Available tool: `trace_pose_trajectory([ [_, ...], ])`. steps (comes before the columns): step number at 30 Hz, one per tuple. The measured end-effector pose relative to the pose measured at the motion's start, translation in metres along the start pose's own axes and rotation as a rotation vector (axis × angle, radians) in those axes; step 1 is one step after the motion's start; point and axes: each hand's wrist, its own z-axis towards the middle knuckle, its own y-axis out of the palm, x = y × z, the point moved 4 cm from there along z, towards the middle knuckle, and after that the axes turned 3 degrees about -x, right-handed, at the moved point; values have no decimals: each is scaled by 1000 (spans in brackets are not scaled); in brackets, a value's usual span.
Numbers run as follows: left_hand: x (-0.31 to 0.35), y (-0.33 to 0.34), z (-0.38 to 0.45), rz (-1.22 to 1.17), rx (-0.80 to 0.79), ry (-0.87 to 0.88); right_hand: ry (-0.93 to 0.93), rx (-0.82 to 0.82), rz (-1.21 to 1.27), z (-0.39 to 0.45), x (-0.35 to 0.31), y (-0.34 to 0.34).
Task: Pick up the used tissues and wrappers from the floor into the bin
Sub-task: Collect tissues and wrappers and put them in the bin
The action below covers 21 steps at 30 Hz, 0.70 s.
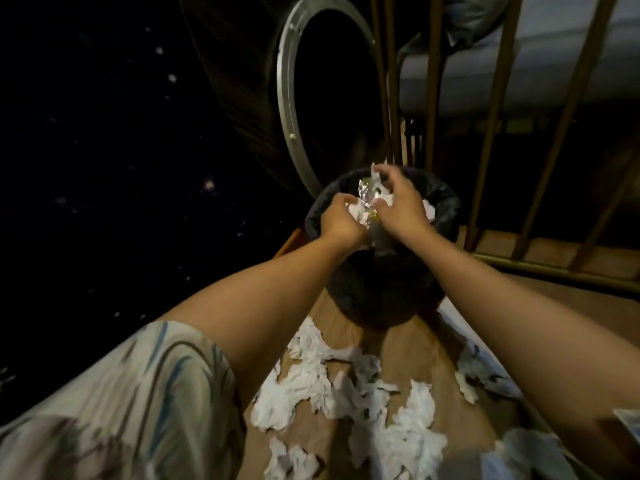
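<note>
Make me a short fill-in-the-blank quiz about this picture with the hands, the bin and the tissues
1. Both hands, left and right, hold trash over the ____.
2. The bin is lined with a ____ bag.
3. Many white tissues lie on the ____.
4. The wrapper between the hands is shiny ____.

Missing words: bin; black; floor; silver

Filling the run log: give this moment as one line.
both hands over bin | gripping tissues and foil wrapper | not released | tissues on floor remain
</note>
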Motion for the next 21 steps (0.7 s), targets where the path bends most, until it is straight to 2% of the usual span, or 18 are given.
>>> trace_pose_trajectory([
  [3,-5,0,-3,88,40,-5,64,-99,-339,-9,2,3],
  [5,-9,-4,-9,111,104,33,4,-69,-384,-16,-5,2],
  [8,-19,-13,-24,136,246,131,-243,104,-296,-34,-21,0],
  [10,-34,-22,-36,129,353,165,-476,136,-276,-55,-33,5],
  [13,-78,-28,-61,162,414,154,-885,-67,-281,-104,-43,31],
  [15,-121,-24,-86,197,387,52,-1011,-278,-331,-143,-27,58],
  [18,-190,-9,-144,282,335,-166,-937,-536,-331,-193,18,90],
  [21,-247,8,-197,406,245,-359,-806,-651,-354,-226,59,97],
])
